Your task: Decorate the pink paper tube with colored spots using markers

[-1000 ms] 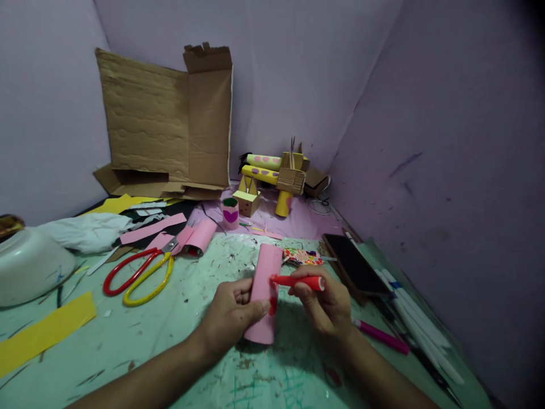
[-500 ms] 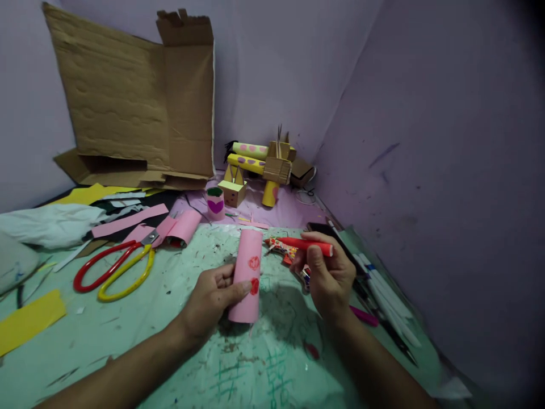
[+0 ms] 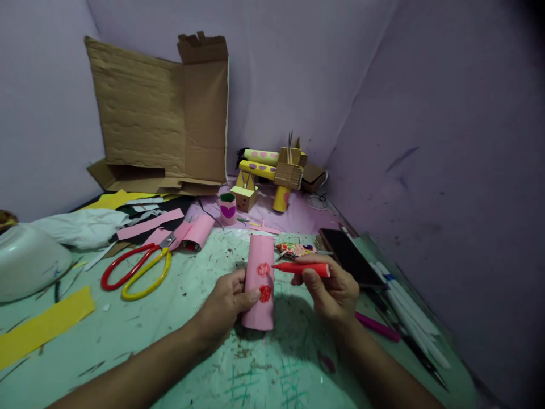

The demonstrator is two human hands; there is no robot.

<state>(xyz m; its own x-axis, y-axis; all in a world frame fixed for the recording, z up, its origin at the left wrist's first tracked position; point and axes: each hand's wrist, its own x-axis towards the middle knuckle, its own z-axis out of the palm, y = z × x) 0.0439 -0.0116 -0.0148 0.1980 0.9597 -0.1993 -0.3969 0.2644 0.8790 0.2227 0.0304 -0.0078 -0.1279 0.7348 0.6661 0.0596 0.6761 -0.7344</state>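
Observation:
My left hand [image 3: 227,304] holds a pink paper tube [image 3: 259,253] upright near the middle, thumb on its front beside the lower of two red scribbled spots. A red marker [image 3: 309,269] is pinched in my right hand [image 3: 334,292], its tip pointing left at the tube's right edge, level with the upper spot. Whether tip and paper touch is not clear. Behind the marker lies a small patterned packet [image 3: 296,249].
Red-and-yellow scissors [image 3: 147,287], a pink roll [image 3: 199,232] and paper strips lie left. A phone [image 3: 351,255] and pens [image 3: 409,304] are on the right. Behind stand an open cardboard box [image 3: 140,113], a small pink cup [image 3: 227,208] and cardboard figures [image 3: 287,170].
The view has shifted, so most things sit further right. The marker has tilted level and its tip has come down closer to the tube's upper red spot.

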